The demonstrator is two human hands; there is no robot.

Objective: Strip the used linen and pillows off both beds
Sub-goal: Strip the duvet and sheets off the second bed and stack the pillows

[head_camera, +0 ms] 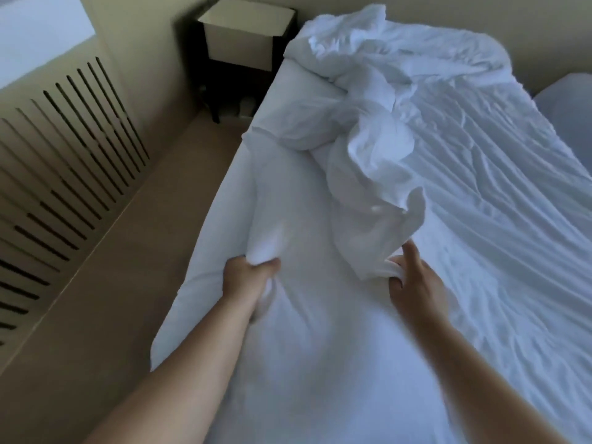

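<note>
Both bare forearms reach forward from the bottom of the view. Left hand (pixel 248 277) is fisted near the left edge of the bed (pixel 192 283), fingers curled round a bunch of white linen (pixel 266 248). Right hand (pixel 416 283) is toward the bed's middle, thumb and curled fingers pinching another fold of the linen, index finger (pixel 411 251) sticking out straight. Hands are apart and roughly level.

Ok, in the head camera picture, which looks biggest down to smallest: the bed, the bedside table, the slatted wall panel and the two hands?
1. bed
2. slatted wall panel
3. bedside table, far from the camera
4. left hand and right hand: look alike, so tied, each gripping white linen
</note>
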